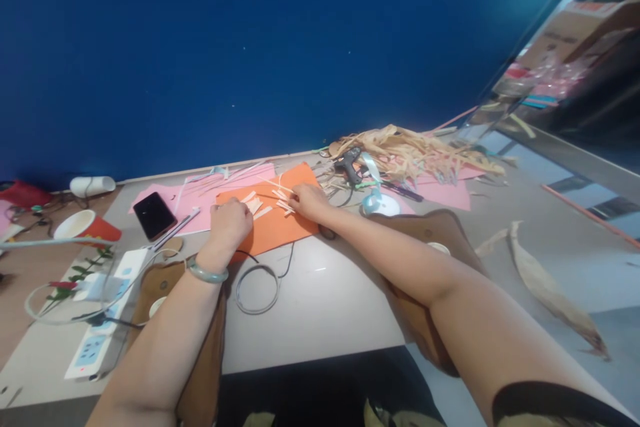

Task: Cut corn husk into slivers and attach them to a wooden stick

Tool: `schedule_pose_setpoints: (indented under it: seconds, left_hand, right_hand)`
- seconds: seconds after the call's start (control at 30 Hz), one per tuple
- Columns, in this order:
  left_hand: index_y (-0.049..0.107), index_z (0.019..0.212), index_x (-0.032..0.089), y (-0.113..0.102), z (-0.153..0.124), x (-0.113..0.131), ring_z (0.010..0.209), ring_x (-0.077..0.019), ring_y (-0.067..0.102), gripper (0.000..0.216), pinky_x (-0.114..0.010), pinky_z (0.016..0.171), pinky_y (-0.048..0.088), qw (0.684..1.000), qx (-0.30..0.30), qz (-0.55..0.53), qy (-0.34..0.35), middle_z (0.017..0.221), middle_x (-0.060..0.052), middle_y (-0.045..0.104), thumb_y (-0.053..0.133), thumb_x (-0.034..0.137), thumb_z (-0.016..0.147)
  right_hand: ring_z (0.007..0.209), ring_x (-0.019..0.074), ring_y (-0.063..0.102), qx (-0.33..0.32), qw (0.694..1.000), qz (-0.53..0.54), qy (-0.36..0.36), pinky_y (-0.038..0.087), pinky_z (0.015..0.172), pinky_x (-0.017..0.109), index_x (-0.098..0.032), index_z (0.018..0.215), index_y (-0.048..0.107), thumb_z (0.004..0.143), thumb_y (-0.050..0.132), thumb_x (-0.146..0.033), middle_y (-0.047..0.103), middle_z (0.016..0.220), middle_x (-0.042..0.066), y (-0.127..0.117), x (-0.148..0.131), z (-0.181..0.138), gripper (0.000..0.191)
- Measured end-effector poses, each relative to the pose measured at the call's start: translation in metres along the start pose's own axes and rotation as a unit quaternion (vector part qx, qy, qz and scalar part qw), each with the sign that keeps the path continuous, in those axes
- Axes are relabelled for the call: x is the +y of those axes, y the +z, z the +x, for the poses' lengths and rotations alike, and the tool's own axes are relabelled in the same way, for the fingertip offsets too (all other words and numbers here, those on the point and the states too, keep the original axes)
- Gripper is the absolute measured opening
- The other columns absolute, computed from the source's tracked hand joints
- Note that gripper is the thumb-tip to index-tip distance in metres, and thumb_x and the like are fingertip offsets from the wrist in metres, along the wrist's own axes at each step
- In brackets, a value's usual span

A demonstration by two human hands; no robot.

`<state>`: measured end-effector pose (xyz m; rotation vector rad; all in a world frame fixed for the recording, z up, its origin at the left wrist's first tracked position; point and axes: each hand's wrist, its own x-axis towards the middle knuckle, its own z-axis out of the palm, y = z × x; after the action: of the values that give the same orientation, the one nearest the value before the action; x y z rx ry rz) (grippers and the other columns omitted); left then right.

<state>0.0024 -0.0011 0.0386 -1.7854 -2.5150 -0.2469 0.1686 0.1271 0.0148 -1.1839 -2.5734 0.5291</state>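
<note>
My left hand rests on an orange sheet, fingers curled down near several short pale strips. A green bangle circles that wrist. My right hand lies on the same sheet further right, fingers pinched around more small pale strips. What, if anything, my left fingers hold is hidden.
A black phone lies on pink paper at left. Beyond are a red paper cup, a white power strip, a glue gun, a blue ribbon roll, a heap of dried leaf strips and a wire loop.
</note>
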Motion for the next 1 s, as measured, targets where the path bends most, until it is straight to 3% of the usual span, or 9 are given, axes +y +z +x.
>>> schedule_pose_setpoints:
  seconds: [0.1, 0.2, 0.23, 0.3, 0.4, 0.5, 0.73, 0.83, 1.0]
  left_hand:
    - [0.068, 0.079, 0.014, -0.002, 0.001, -0.001, 0.079, -0.0294, 0.060, 0.023, -0.046, 0.079, 0.034, 0.999, 0.030, -0.032, -0.009, 0.090, -0.017, 0.065, 0.045, 0.019, 0.076]
    - [0.067, 0.083, 0.016, 0.001, 0.003, 0.001, 0.074, -0.0246, 0.060, 0.019, -0.040, 0.075, 0.040, 0.980, 0.052, -0.190, -0.023, 0.086, -0.012, 0.067, 0.053, 0.024, 0.074]
    - [0.067, 0.083, 0.017, 0.003, 0.004, 0.002, 0.071, -0.0226, 0.060, 0.019, -0.037, 0.071, 0.043, 0.961, 0.042, -0.272, -0.029, 0.083, -0.011, 0.068, 0.056, 0.028, 0.074]
    - [0.067, 0.085, 0.016, 0.006, 0.004, 0.008, 0.067, -0.0202, 0.061, 0.025, -0.031, 0.062, 0.046, 0.891, -0.007, -0.451, -0.042, 0.078, -0.008, 0.068, 0.062, 0.036, 0.071]
    - [0.068, 0.090, 0.015, 0.009, 0.002, 0.017, 0.066, -0.0179, 0.062, 0.035, -0.027, 0.056, 0.046, 0.816, -0.083, -0.571, -0.041, 0.076, -0.007, 0.068, 0.066, 0.043, 0.069]
    - [0.069, 0.087, 0.016, 0.008, 0.000, 0.023, 0.065, -0.0145, 0.060, 0.032, -0.025, 0.059, 0.046, 0.779, -0.077, -0.621, -0.025, 0.078, -0.006, 0.067, 0.067, 0.043, 0.071]
    - [0.066, 0.070, 0.016, 0.002, 0.000, 0.022, 0.059, -0.0108, 0.053, 0.020, -0.023, 0.060, 0.040, 0.758, -0.029, -0.650, -0.035, 0.060, 0.000, 0.059, 0.067, 0.035, 0.071]
    - [0.062, 0.066, 0.016, 0.001, 0.001, 0.023, 0.058, -0.0107, 0.054, 0.020, -0.024, 0.060, 0.041, 0.738, -0.063, -0.671, -0.030, 0.059, 0.000, 0.059, 0.066, 0.034, 0.071]
    - [0.061, 0.072, 0.015, 0.004, 0.000, 0.026, 0.058, -0.0112, 0.058, 0.022, -0.025, 0.061, 0.043, 0.726, -0.147, -0.671, 0.010, 0.068, -0.003, 0.064, 0.067, 0.036, 0.072]
  right_hand:
    - [0.068, 0.0154, 0.053, 0.026, 0.999, 0.035, -0.012, 0.031, 0.060, 0.026, -0.017, 0.071, 0.063, 0.075, 0.055, -0.021, 0.064, 0.080, 0.007, -0.004, 0.000, 0.000, 0.010]
    - [0.067, 0.0145, 0.052, 0.070, 0.988, 0.132, -0.035, 0.034, 0.061, 0.025, -0.016, 0.070, 0.061, 0.075, 0.054, -0.022, 0.062, 0.074, 0.004, -0.009, -0.005, -0.003, 0.010]
    - [0.065, 0.0141, 0.052, 0.073, 0.978, 0.190, -0.037, 0.035, 0.060, 0.025, -0.016, 0.072, 0.060, 0.076, 0.055, -0.024, 0.060, 0.071, 0.003, -0.011, -0.008, -0.004, 0.010]
    - [0.060, 0.0130, 0.051, 0.040, 0.944, 0.325, -0.026, 0.038, 0.058, 0.024, -0.016, 0.075, 0.059, 0.076, 0.057, -0.032, 0.057, 0.064, 0.000, -0.014, -0.015, -0.009, 0.016]
    - [0.054, 0.0110, 0.049, -0.037, 0.883, 0.467, -0.011, 0.039, 0.053, 0.023, -0.016, 0.077, 0.059, 0.073, 0.061, -0.040, 0.054, 0.059, -0.002, -0.018, -0.026, -0.018, 0.025]
    - [0.055, 0.0096, 0.047, -0.057, 0.863, 0.501, -0.007, 0.037, 0.052, 0.021, -0.015, 0.077, 0.060, 0.070, 0.064, -0.043, 0.054, 0.060, -0.002, -0.020, -0.031, -0.025, 0.029]
    - [0.056, 0.0082, 0.044, -0.047, 0.885, 0.463, -0.010, 0.032, 0.053, 0.021, -0.013, 0.073, 0.061, 0.069, 0.065, -0.042, 0.055, 0.062, -0.002, -0.019, -0.031, -0.028, 0.029]
    - [0.058, 0.0089, 0.048, -0.055, 0.876, 0.478, -0.008, 0.035, 0.055, 0.021, -0.014, 0.074, 0.060, 0.068, 0.066, -0.040, 0.058, 0.064, -0.001, -0.018, -0.032, -0.029, 0.028]
    - [0.056, 0.0079, 0.048, -0.058, 0.837, 0.544, -0.008, 0.035, 0.053, 0.020, -0.015, 0.075, 0.056, 0.069, 0.065, -0.036, 0.058, 0.063, -0.002, -0.014, -0.032, -0.028, 0.024]
